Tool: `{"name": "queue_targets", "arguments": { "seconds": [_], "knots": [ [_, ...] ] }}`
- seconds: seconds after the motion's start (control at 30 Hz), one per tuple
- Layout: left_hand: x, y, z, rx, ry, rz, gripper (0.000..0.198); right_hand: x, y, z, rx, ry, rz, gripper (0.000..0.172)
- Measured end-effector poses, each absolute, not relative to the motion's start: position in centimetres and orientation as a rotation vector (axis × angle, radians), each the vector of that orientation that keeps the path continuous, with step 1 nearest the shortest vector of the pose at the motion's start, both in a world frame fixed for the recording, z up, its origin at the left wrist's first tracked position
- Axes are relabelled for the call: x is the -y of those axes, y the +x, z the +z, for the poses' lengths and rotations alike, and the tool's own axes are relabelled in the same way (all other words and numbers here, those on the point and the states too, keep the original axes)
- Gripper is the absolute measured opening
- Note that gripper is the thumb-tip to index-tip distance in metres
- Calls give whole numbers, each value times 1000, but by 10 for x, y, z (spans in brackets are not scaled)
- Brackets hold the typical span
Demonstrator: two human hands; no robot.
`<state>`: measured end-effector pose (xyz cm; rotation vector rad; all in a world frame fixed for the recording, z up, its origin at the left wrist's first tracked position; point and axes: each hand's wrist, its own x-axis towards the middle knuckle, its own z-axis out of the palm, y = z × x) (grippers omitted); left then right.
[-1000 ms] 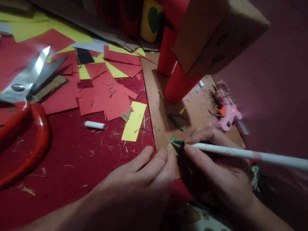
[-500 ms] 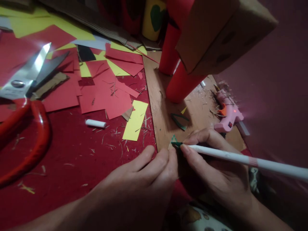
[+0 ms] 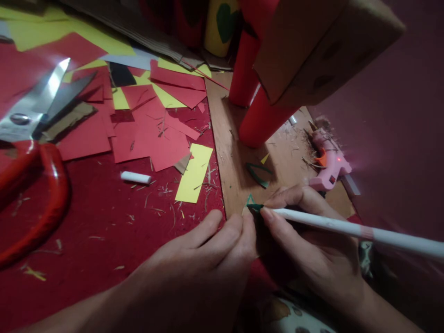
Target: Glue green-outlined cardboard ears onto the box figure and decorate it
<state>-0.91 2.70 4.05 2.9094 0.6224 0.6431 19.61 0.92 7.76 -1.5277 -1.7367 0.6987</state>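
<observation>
In my right hand (image 3: pixel 312 236) is a white felt-tip pen (image 3: pixel 333 222), pinched near its dark green tip. The tip touches a spot beside a small green triangle outline (image 3: pixel 250 200) at the wooden board's near end. My left hand (image 3: pixel 211 245) is closed, its fingertips pressed down just left of the tip. A pale corner of something small shows at those fingertips; the rest is hidden beneath them. Just beyond lies a dark green, V-shaped strip (image 3: pixel 257 175) on the wooden board (image 3: pixel 222 138).
Large red-handled scissors (image 3: pixel 55 175) lie at left by red paper scraps (image 3: pixel 149 134). A yellow paper strip (image 3: pixel 194 173) and small white cylinder (image 3: pixel 136 177) rest on the red surface. A cardboard box shape (image 3: pixel 312 55) with red tubes (image 3: pixel 258 122) stands above a pink glue gun (image 3: pixel 331 171).
The view has shifted very slightly, so the scissors and papers sit a little farther left. Both hands and the pen keep nearly the same position.
</observation>
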Motion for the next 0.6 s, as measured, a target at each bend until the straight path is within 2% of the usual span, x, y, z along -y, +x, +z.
{"name": "queue_targets", "arguments": {
  "seconds": [0.6],
  "knots": [
    [-26, -6, 39, -672, 2854, 724, 45, -8, 196, 74, 1688, -1532, 739, 11]
  ]
}}
